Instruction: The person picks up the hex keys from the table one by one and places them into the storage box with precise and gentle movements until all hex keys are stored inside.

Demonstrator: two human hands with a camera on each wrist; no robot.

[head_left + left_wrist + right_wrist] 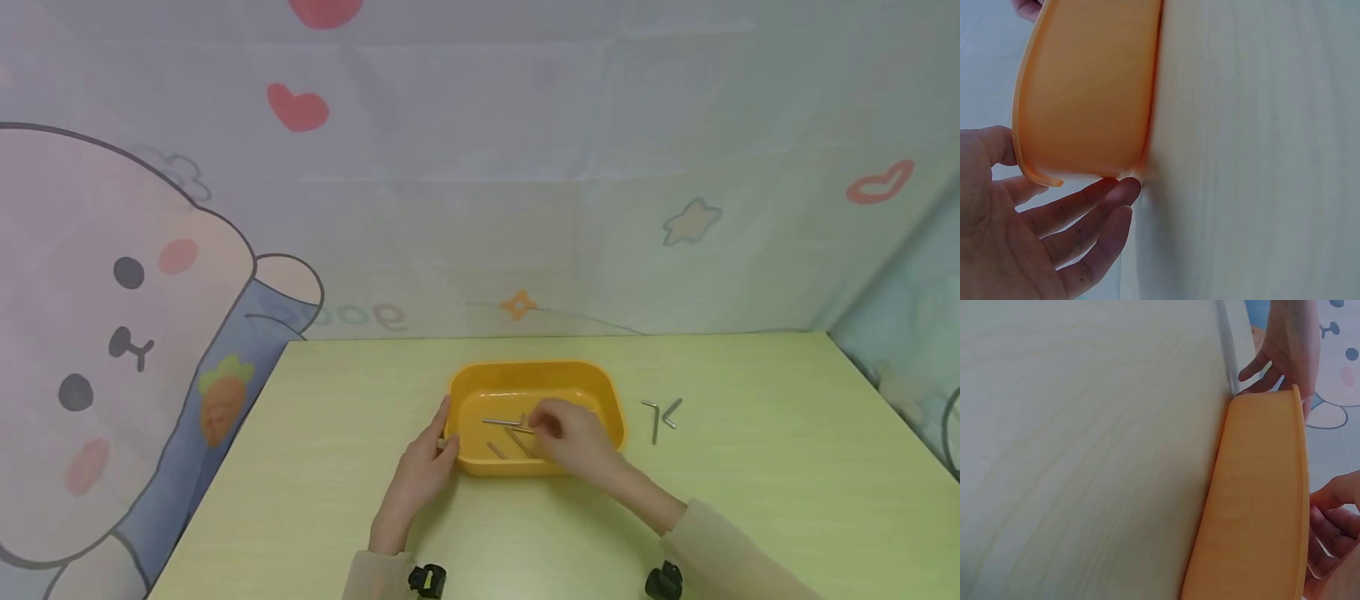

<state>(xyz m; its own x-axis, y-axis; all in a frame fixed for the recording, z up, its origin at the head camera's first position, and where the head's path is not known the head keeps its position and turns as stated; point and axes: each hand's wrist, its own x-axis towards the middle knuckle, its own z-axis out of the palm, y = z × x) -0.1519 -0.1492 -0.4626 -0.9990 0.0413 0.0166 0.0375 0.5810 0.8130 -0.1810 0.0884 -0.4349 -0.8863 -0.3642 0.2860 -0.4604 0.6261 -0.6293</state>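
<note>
A shallow yellow plastic tray (517, 468) stands on the table with several L-shaped metal hex keys (501, 422) lying loose inside. My left hand (423, 471) grips the tray's left end, thumb at the rim and the other fingers along the outside wall, as the left wrist view also shows. Over the right part of the tray, my right hand (577, 437) reaches in with curled fingers. Its thumb and forefinger pinch a hex key (522, 430), with one end showing beside the fingertips. In the right wrist view the tray wall (1254, 494) hides what those fingertips hold.
Two more hex keys (656, 423) lie on the table just right of the tray. The pale wooden table (787, 467) ends at a printed cloth backdrop (465, 233). A dark cable (948, 433) hangs at the far right edge.
</note>
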